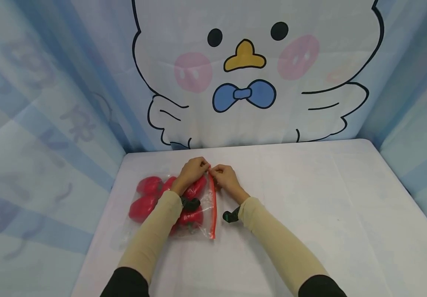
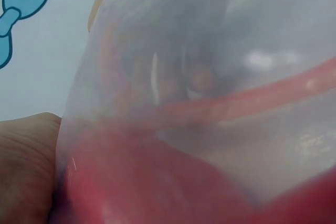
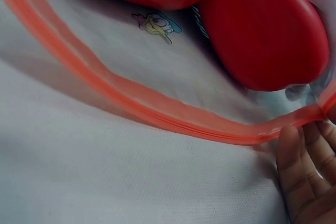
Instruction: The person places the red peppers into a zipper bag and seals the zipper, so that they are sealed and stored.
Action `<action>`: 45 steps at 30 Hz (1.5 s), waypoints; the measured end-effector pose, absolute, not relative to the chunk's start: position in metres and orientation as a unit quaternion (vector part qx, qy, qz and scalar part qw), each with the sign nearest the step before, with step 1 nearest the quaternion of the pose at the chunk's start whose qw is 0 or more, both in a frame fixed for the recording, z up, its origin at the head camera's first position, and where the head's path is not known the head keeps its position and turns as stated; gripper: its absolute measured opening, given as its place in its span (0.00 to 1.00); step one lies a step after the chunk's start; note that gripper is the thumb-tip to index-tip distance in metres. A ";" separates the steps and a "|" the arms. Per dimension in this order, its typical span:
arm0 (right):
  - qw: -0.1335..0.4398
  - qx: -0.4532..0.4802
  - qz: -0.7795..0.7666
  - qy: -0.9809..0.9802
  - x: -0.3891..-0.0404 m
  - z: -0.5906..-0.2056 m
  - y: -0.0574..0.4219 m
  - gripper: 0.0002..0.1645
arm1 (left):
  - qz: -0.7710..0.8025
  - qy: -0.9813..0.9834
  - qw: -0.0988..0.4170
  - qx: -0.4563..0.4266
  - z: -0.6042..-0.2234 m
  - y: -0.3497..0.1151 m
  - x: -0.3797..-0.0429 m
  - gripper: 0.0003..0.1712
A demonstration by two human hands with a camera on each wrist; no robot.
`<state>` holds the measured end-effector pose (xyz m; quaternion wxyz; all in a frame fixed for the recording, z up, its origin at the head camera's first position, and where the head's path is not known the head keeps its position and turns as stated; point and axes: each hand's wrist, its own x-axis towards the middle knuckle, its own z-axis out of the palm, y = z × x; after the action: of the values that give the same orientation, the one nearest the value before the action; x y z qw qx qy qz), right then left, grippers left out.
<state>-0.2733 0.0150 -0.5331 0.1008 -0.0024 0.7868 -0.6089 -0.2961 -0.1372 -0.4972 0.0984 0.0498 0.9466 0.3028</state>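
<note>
A clear zip bag with a red-orange zip strip lies on the left part of the table. Several glossy red peppers fill it. My left hand reaches over the bag and pinches the far end of the strip. From the other side, my right hand pinches the strip just beside it. In the right wrist view, fingers lie against the zip strip, which curves away toward the left. Plastic and red peppers fill most of the left wrist view, hiding the left fingertips.
A white cloth covers the table, which stretches off to the right. Behind it hangs a curtain with a cartoon bird, and pale blue curtains flank both sides. Dark wrist cameras sit under both wrists.
</note>
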 end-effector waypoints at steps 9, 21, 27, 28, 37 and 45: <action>0.095 -0.001 -0.621 0.778 -0.270 -0.535 0.013 0.16 | 0.335 0.935 0.105 0.055 -0.501 -0.142 -0.298 0.15; 0.100 0.009 -0.607 0.788 -0.268 -0.529 0.012 0.17 | 0.326 0.941 0.074 0.059 -0.498 -0.140 -0.295 0.14; 0.099 0.015 -0.593 0.799 -0.266 -0.526 0.012 0.15 | 0.322 0.942 0.075 0.051 -0.496 -0.140 -0.294 0.15; 0.099 0.017 -0.593 0.799 -0.265 -0.526 0.012 0.15 | 0.321 0.943 0.075 0.051 -0.495 -0.139 -0.294 0.15; 0.101 0.023 -0.587 0.803 -0.261 -0.526 0.011 0.14 | 0.306 0.948 0.072 0.055 -0.492 -0.140 -0.293 0.13; 0.100 0.026 -0.586 0.804 -0.256 -0.529 0.012 0.14 | 0.267 0.959 0.071 0.068 -0.489 -0.137 -0.295 0.13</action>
<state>-0.2561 0.0124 -0.5286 0.1001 0.0260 0.8040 -0.5856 -0.2948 -0.1366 -0.4891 0.0709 0.0683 0.9587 0.2669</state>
